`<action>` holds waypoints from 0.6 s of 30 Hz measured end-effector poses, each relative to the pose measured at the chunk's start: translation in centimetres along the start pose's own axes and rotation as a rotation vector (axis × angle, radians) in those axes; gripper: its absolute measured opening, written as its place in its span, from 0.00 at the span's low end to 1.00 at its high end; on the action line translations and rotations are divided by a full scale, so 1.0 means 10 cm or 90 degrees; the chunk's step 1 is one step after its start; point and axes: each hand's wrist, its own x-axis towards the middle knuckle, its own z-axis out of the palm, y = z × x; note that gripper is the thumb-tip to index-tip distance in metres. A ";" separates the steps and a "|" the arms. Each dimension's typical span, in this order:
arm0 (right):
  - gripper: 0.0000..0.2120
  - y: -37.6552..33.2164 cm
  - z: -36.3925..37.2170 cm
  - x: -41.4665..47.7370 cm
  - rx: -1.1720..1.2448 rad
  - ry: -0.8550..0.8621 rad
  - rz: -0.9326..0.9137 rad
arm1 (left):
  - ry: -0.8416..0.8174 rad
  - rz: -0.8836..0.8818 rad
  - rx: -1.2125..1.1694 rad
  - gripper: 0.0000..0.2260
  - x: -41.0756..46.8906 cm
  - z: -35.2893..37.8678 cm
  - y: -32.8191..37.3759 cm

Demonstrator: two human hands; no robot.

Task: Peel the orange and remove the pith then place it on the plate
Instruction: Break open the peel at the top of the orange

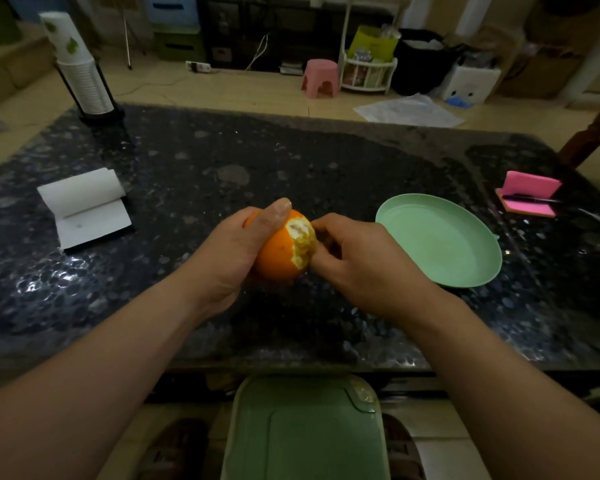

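We cup the orange (277, 259) w/ our left hand (227, 252), thumb over top, to steady it; right hand (359, 259) pinches its torn edge; green plate (440, 237) waits just beside.

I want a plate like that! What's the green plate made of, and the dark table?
The green plate looks like satin plastic: even pastel colour, soft sheen, moulded rim. The table seems polished stone, or a pebble-patterned glossy top: dark, speckled, glints.
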 end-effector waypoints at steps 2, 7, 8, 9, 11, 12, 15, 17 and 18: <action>0.12 -0.02 -0.01 0.00 -0.050 -0.005 -0.012 | -0.009 -0.009 0.000 0.31 0.00 -0.02 0.00; 0.06 -0.04 0.02 0.00 -0.002 0.049 0.002 | -0.007 0.014 -0.002 0.31 -0.01 0.04 -0.01; 0.06 -0.04 0.03 0.00 0.018 0.058 0.009 | 0.000 0.022 -0.004 0.32 -0.01 0.04 0.00; 0.07 -0.04 0.03 0.00 0.035 0.065 0.014 | 0.004 0.029 -0.006 0.32 -0.02 0.04 0.00; 0.07 -0.05 0.04 0.01 0.064 0.075 0.023 | 0.006 0.037 -0.008 0.32 -0.03 0.02 0.01; 0.07 -0.06 0.05 0.01 0.078 0.077 0.027 | 0.004 0.036 -0.004 0.32 -0.03 0.01 0.02; 0.08 -0.07 0.04 0.00 0.146 0.070 0.040 | -0.003 0.020 -0.018 0.32 -0.07 0.00 0.05; 0.08 -0.08 0.04 0.00 0.192 0.067 0.047 | -0.009 0.014 -0.043 0.29 -0.09 0.01 0.08; 0.08 -0.08 0.04 0.00 0.216 0.063 0.049 | -0.011 0.010 -0.053 0.27 -0.10 0.01 0.09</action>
